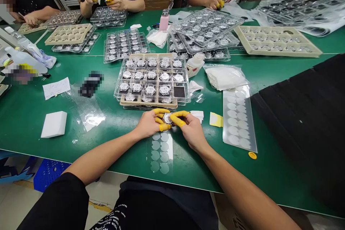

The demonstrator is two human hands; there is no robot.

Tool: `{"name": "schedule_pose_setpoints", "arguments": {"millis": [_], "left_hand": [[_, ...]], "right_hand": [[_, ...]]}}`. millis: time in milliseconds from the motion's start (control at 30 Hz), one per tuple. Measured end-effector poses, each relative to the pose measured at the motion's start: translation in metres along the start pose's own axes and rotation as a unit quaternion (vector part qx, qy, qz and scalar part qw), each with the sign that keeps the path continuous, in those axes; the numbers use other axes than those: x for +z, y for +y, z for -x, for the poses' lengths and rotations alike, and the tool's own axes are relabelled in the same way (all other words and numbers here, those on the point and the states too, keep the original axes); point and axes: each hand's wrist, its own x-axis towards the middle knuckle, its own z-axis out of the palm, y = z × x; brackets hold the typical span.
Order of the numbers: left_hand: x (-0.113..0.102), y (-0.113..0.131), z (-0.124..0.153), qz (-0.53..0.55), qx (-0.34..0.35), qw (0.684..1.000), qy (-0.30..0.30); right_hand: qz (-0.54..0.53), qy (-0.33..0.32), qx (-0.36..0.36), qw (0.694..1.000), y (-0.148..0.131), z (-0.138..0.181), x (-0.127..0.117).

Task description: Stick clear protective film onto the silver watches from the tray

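A round silver watch case [167, 118] is held between my two hands just in front of a stack of trays. My left hand [151, 122] grips its left side, with yellow finger cots on the fingers. From the right, my right hand [190, 125], also in yellow cots, pinches at the case's face and edge. Below my hands lies a clear sheet of round stickers [160, 155]. Behind them, a clear tray [179, 92] holds rows of similar watch cases, with one dark compartment bare at its right.
On the right lie a larger sticker sheet [238, 116], a bag of white wipes [225, 76] and a black board [302, 122]. A white foam block [54, 124] sits on the left. Co-workers sit across the green table [124, 158] behind more trays [207, 25].
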Motion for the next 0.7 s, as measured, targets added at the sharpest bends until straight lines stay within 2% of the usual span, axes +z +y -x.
{"name": "schedule_pose_setpoints", "arguments": {"millis": [700], "left_hand": [[0.0007, 0.0002, -0.0001, -0.001, -0.002, 1.000, -0.003]], "right_hand": [[0.003, 0.020, 0.009, 1.000, 0.0078, -0.0003, 0.0024]]}}
